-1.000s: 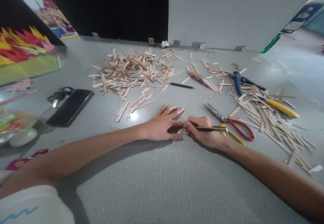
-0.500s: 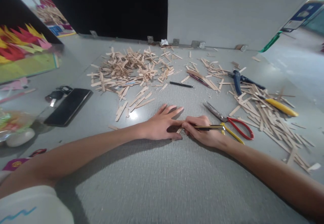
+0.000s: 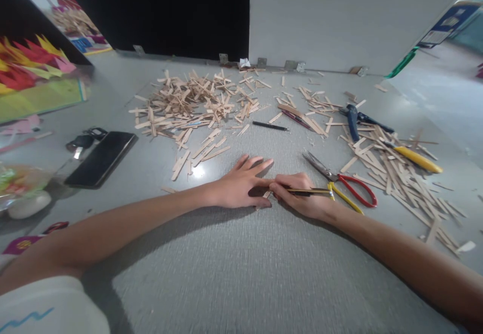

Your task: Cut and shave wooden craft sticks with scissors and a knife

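Observation:
My left hand (image 3: 237, 187) lies on the grey table with its fingers spread. Its thumb and index finger rest by a small piece of wooden craft stick (image 3: 267, 194), mostly hidden beneath the hands. My right hand (image 3: 300, 193) is closed in a writing grip on a slim dark pencil with gold stripes (image 3: 311, 192); its tip is hidden by my fingers, close to the stick piece. Just right of that hand lie scissors (image 3: 332, 177) with one red and one yellow handle, blades apart.
Heaped craft sticks (image 3: 192, 95) lie at the back, with more sticks (image 3: 400, 173) on the right beside blue-handled pliers (image 3: 352, 122) and a yellow-handled tool (image 3: 418, 159). A black pen-like stick (image 3: 269, 126) lies ahead. A phone (image 3: 101, 159) is at left; a white panel (image 3: 339, 22) stands behind.
The pencil's back end has tipped slightly as my right hand shifted a little to the left. My left hand stays in place.

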### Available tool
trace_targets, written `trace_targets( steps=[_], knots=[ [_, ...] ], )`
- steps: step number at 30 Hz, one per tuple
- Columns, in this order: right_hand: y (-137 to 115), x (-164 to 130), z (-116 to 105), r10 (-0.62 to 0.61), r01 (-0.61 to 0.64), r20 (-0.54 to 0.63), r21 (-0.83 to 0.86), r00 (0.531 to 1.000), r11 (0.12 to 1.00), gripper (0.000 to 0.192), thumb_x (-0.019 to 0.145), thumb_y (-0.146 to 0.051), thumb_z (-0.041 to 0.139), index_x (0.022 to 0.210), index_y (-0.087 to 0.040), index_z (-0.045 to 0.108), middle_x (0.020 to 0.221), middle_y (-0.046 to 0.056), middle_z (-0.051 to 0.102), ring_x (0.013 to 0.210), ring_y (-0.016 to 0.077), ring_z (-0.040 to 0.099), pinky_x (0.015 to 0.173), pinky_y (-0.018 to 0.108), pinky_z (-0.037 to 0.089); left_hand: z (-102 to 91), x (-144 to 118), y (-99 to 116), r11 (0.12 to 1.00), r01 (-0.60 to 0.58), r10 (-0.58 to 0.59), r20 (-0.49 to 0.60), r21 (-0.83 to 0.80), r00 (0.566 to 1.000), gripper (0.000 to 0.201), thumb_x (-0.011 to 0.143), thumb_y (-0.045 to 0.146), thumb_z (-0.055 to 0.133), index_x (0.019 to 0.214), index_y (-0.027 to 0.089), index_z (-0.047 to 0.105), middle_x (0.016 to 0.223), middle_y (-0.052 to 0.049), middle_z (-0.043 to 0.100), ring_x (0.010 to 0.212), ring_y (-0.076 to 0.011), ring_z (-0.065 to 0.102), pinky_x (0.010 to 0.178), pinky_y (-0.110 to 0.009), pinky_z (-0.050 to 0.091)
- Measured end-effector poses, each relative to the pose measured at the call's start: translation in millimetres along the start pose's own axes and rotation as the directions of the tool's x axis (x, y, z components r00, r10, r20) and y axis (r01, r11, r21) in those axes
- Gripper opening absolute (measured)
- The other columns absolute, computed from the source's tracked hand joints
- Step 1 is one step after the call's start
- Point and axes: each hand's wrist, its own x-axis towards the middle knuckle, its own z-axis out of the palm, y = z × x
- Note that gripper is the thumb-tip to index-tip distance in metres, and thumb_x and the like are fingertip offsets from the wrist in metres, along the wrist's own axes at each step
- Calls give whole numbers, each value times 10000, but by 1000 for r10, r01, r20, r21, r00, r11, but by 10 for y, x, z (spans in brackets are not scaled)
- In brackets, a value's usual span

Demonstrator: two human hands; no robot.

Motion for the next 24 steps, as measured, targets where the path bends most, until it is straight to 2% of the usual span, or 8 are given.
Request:
trace_targets(
  steps=[5, 10, 15, 18, 24],
  knots=[
    [1, 23, -11, -62, 62, 40, 7, 997, 998, 391, 1112, -311, 445, 730, -233, 460, 619, -65, 463, 538, 90, 406, 575, 261, 344, -58, 2, 41, 1000, 20, -20, 65, -1, 998, 435, 1018, 681, 646, 1252, 346, 795, 1854, 10, 123, 1698, -441, 38, 1337, -698, 5],
    [16, 8, -3, -20, 23, 51, -55, 998, 998, 410, 1122, -317, 419, 725, -231, 471, 603, -61, 468, 533, 94, 422, 563, 263, 336, -71, 3, 70, 1000, 30, -30, 73, 11, 997, 434, 1031, 651, 650, 1341, 365, 755, 1856, -8, 104, 1706, -412, 19, 1336, -694, -19],
    [17, -14, 8, -33, 35, 38, -70, 999, 997, 398, 1122, -312, 421, 746, -225, 516, 613, -48, 524, 520, 95, 447, 549, 263, 336, -77, 14, 81, 999, 34, -35, 85, 20, 996, 414, 1031, 640, 654, 1304, 351, 769, 1855, -21, 101, 1703, -426, 22, 1324, -719, 1],
    [15, -16, 19, 18, -18, 29, -23, 999, 1000, 406, 1120, -317, 433, 736, -224, 523, 587, -51, 540, 501, 90, 471, 550, 255, 359, -76, 15, 87, 999, 40, -43, 84, 35, 996, 418, 1031, 639, 654, 1282, 328, 779, 1854, -31, 109, 1703, -424, 30, 1329, -705, -3],
    [-1, -23, 30, 149, -148, 7, 93, 989, 985, 425, 1113, -356, 434, 711, -234, 496, 553, -46, 586, 430, 84, 501, 508, 249, 379, -13, 6, 47, 1000, 11, -11, 37, 20, 999, 491, 1021, 697, 626, 1358, 362, 751, 1850, -15, 139, 1701, -429, 33, 1334, -693, -15]
  ],
)
